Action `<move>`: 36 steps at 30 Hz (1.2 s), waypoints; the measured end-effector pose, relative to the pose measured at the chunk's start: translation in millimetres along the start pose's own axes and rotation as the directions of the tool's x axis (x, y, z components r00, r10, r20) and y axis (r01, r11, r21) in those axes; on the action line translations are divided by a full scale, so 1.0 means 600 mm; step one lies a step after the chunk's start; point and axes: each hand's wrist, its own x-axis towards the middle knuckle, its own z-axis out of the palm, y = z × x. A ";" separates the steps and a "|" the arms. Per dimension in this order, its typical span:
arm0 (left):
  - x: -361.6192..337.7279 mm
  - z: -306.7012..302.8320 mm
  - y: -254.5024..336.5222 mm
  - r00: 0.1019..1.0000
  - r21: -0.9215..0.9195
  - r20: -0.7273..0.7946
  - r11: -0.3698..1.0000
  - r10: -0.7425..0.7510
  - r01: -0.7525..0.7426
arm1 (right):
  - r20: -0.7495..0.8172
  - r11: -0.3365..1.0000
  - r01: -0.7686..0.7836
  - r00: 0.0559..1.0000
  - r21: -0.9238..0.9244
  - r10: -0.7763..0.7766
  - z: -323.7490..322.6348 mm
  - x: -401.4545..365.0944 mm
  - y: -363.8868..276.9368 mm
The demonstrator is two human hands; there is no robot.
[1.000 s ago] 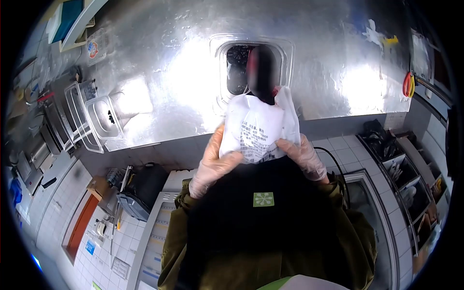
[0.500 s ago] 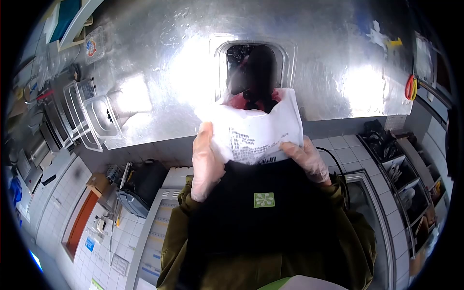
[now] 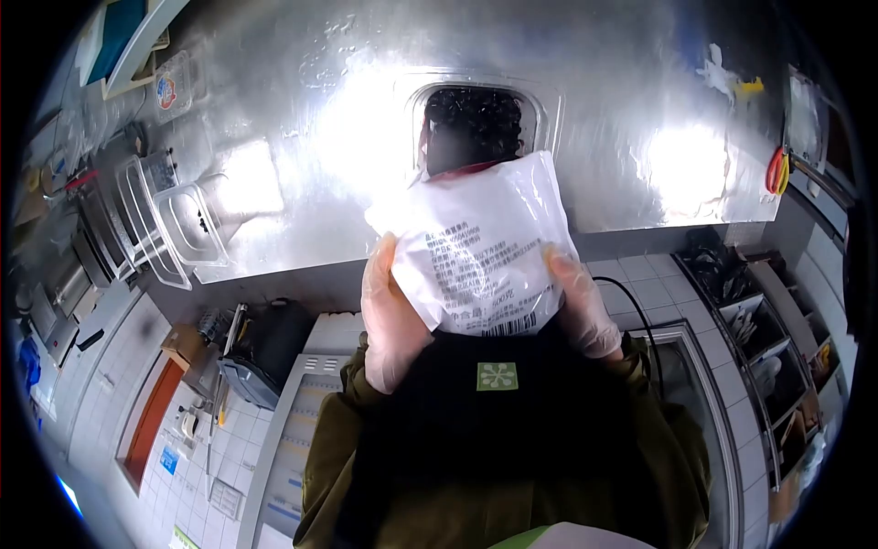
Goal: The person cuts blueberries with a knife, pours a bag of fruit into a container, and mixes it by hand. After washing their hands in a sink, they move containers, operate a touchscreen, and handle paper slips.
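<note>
Between my gloved hands is a white printed plastic pouch, its torn top edge leaning over the near rim of a clear rectangular container. My left hand grips the pouch's left side, and my right hand grips its right side with the thumb on the front. Dark, glossy berry-like pieces fill the container. A strip of red shows at the pouch's mouth; the rest of its inside is hidden from me.
The container stands on a steel counter. Several clear tubs are at its left end. Red and yellow-handled scissors hang at the right edge. A sectioned rack stands lower right, a black case lower left.
The dark mass that was sliding from the pouch now lies in the container. The pouch has come more upright, showing more of its printed front, and both hands still hold it.
</note>
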 end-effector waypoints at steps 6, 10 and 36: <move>-0.001 -0.018 -0.016 0.998 -0.043 -0.015 0.997 0.060 -0.061 | 0.004 0.998 -0.055 0.998 -0.007 0.055 0.002 -0.005 -0.012; 0.003 -0.043 -0.026 0.980 0.144 -0.079 0.975 0.182 -0.170 | 0.171 0.878 0.112 0.985 -0.465 -0.035 -0.041 0.008 0.009; 0.008 -0.210 0.100 0.580 0.261 0.375 0.518 0.724 -0.815 | 0.755 -0.179 0.834 0.355 -0.522 -0.551 0.092 0.129 0.096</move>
